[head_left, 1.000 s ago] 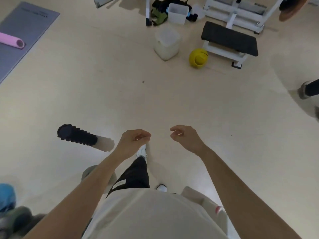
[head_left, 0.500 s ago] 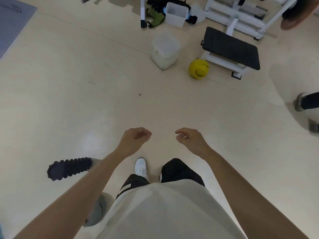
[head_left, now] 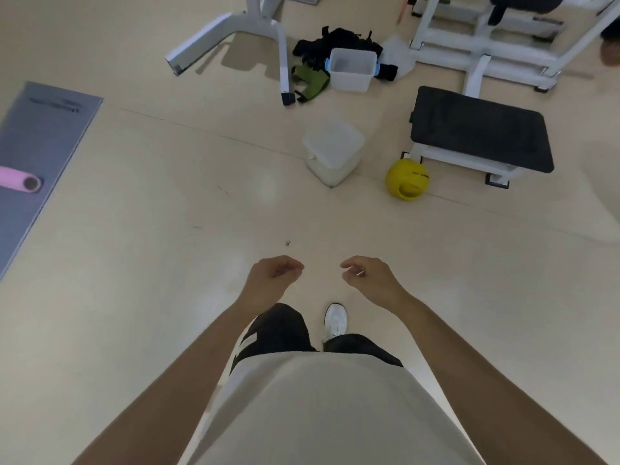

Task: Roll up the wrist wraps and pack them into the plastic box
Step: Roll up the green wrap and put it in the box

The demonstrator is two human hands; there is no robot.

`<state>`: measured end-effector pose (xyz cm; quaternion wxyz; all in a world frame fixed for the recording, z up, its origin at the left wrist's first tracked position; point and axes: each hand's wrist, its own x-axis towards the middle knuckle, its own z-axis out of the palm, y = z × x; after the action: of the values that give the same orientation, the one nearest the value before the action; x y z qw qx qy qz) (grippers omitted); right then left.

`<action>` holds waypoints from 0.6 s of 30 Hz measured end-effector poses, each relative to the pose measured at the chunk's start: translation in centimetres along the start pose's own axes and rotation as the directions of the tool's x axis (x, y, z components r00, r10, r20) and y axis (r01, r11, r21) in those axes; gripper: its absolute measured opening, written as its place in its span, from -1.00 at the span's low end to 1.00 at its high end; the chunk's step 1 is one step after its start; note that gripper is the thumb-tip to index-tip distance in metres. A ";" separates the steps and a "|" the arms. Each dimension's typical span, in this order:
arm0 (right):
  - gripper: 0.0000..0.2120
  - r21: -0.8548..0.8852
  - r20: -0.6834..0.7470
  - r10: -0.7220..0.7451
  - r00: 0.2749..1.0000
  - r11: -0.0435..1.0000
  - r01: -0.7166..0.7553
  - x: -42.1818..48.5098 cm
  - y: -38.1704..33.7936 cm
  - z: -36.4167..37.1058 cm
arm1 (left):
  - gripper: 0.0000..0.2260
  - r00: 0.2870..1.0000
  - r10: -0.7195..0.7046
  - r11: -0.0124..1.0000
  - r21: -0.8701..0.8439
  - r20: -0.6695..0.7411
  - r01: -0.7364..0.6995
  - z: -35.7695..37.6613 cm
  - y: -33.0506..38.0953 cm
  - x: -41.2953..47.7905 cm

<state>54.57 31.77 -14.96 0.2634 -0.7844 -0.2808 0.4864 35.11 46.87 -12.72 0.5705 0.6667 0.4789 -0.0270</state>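
A clear plastic box (head_left: 352, 73) with blue side clips stands open on the floor far ahead. Around it lie black wrist wraps (head_left: 339, 40) and a green one (head_left: 312, 83), loose and unrolled. My left hand (head_left: 271, 275) and my right hand (head_left: 367, 275) hang in front of me above the floor, fingers loosely curled, holding nothing. Both are well short of the box.
A translucent lidded tub (head_left: 333, 152) and a yellow ball (head_left: 406, 179) lie between me and the box. A black-padded bench (head_left: 479, 129) stands at right, white machine frames (head_left: 486, 45) behind. A grey mat (head_left: 37, 152) with a pink roller (head_left: 20, 178) lies at left.
I have walked forward: the box, tub and ball are nearer and the black foam roller has passed out of view. My hands stay loosely curled in front of me.
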 end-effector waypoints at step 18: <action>-0.77 -0.028 -0.073 0.087 0.994 0.996 -0.089 30.4 -16.3 -22.4 | -0.84 0.989 0.056 0.998 0.033 0.140 -0.061 -8.9 21.0 35.8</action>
<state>83.17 61.27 -13.80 0.2396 -0.8167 -0.2440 0.4648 63.96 77.92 -15.11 0.5906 0.6875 0.4175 -0.0656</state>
